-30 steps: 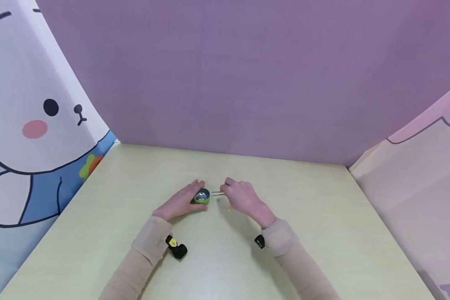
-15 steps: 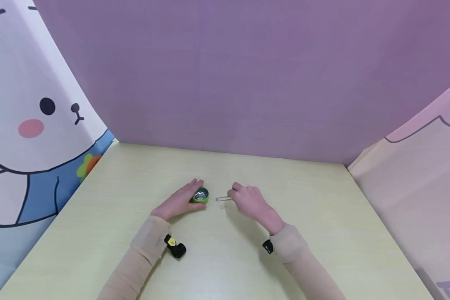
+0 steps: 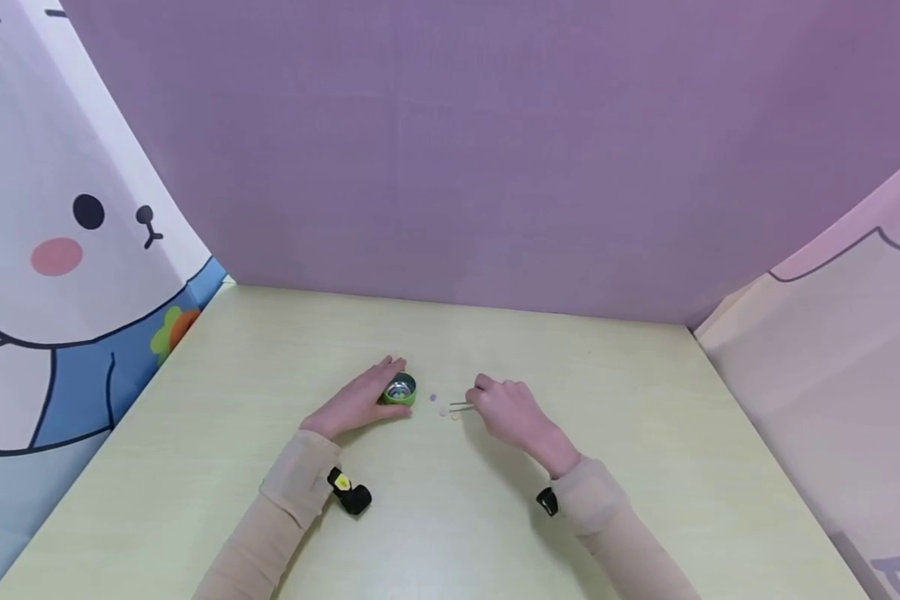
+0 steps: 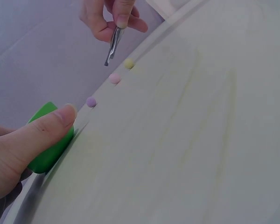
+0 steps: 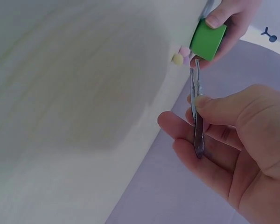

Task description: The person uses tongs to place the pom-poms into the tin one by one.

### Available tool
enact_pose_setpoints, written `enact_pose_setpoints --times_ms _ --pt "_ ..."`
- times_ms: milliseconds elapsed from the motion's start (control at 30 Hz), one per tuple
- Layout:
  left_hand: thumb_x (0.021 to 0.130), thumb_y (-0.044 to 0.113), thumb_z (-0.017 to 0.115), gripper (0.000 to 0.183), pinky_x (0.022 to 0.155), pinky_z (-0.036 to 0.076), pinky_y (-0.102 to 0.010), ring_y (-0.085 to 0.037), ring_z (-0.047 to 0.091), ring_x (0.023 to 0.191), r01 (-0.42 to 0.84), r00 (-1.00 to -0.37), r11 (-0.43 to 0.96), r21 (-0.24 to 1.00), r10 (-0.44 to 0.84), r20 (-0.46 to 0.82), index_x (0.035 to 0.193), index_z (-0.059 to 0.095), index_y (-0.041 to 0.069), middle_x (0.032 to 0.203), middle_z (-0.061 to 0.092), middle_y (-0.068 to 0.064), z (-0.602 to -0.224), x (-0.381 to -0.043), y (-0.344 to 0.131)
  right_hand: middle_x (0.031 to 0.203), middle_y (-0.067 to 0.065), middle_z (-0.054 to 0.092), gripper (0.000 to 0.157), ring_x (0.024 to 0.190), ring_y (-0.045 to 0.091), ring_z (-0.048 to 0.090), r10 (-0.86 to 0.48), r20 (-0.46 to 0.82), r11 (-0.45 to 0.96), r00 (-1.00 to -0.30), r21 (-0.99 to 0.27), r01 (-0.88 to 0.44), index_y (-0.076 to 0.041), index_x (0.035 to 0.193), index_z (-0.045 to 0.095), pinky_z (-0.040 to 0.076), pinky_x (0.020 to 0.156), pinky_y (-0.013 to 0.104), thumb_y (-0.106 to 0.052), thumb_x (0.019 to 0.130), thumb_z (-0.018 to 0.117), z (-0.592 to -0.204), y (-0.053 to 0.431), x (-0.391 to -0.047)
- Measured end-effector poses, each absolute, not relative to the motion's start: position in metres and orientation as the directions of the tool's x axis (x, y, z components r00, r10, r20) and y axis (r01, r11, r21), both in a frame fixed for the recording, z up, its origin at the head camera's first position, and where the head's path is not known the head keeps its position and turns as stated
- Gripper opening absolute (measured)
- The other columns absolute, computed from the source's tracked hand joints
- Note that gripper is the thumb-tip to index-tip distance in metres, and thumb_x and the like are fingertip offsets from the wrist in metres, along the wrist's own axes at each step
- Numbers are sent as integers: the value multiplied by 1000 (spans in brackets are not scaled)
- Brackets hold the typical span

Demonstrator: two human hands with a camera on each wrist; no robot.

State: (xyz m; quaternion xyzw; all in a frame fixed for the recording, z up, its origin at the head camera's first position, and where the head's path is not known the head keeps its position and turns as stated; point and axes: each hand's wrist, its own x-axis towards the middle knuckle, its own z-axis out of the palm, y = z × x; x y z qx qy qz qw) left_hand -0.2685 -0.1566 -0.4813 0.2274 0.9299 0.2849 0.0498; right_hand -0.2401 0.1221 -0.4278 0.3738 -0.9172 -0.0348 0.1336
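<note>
My left hand [image 3: 356, 402] holds a small round green cup [image 3: 401, 390] with a silvery inside, thumb on one side and fingers on the other. Several small things lie inside it, too small to tell. My right hand [image 3: 512, 415] pinches metal tweezers [image 5: 196, 105] between thumb and fingers. Their tips are apart with nothing between them, and point left, just above the table. Between the cup and the tweezers lie a purple bead [image 4: 91, 101], a pink bead [image 4: 114, 78] and a yellow bead [image 4: 129, 63] in a slanting row on the table.
The pale wooden table [image 3: 450, 517] ends at a purple backdrop [image 3: 450, 167]. A cartoon-printed panel [image 3: 82, 292] stands at the left, a pale pink one [image 3: 832, 375] at the right. Black wrist cameras [image 3: 351, 493] sit by both cuffs.
My right hand has drawn the tweezers rightward and slightly nearer, away from the cup, past the purple bead. The left hand stays around the cup. The beads now show more plainly.
</note>
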Motion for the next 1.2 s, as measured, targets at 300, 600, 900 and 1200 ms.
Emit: enact_pose_setpoints --times_ms 300,600,900,1200 --pt "88 50 70 95 123 24 -59 -39 20 153 391 -892 733 556 450 33 158 23 7 165 18 -20 -481 -270 -155 90 6 70 17 52 7 47 -697 204 717 -688 169 -676 -7 96 76 35 41 13 3 89 64 -434 128 -239" --pt "88 50 70 95 123 23 -58 -39 19 153 394 -890 733 554 454 33 158 23 7 165 18 -19 -482 -270 -155 89 4 70 17 54 9 53 -703 208 711 -680 183 -678 -8 95 76 38 42 16 3 87 66 -438 128 -238" --pt "88 52 70 95 123 23 -58 -40 20 153 387 -893 733 559 450 28 158 22 9 165 17 -20 -484 -271 -156 90 4 70 17 54 11 54 -703 202 711 -682 191 -677 -9 95 76 39 41 18 3 87 67 -439 127 -238" --pt "88 51 70 94 123 24 -58 -39 19 153 391 -892 734 555 451 32 158 23 8 165 18 -19 -483 -270 -155 89 3 70 16 53 8 48 -705 210 710 -678 195 -677 -10 95 76 35 41 15 1 87 68 -440 128 -238"
